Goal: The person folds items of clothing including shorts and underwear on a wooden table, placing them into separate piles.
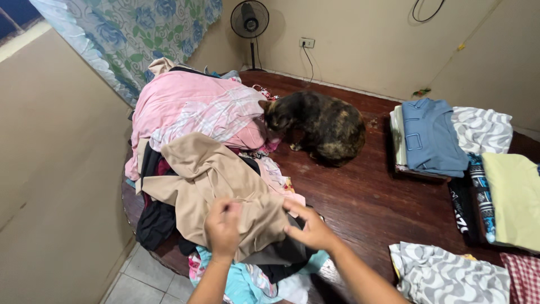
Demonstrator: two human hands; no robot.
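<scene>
**Both hands take up a beige garment from the laundry heap**

The person's left hand (223, 227) is clenched on a fold of the beige garment (216, 180), bunching the cloth in its fist. The right hand (311, 227) grips the same garment at its lower edge, fingers spread over the fabric. The garment lies on top of a heap of unsorted clothes (191, 112) at the left of the dark wooden worktop (365, 197), over black and turquoise pieces.

The step in hand looks like picking one piece out of the heap. Judging from the folded stacks (433, 135) at the right and the grey patterned cloth (444, 276) near the front, the next move probably calls for lifting the garment free of the pieces beneath it and finding its seams. A dark mottled cat (320, 126) crouches between heap and stacks, near the pink sheet (185, 98).
</scene>
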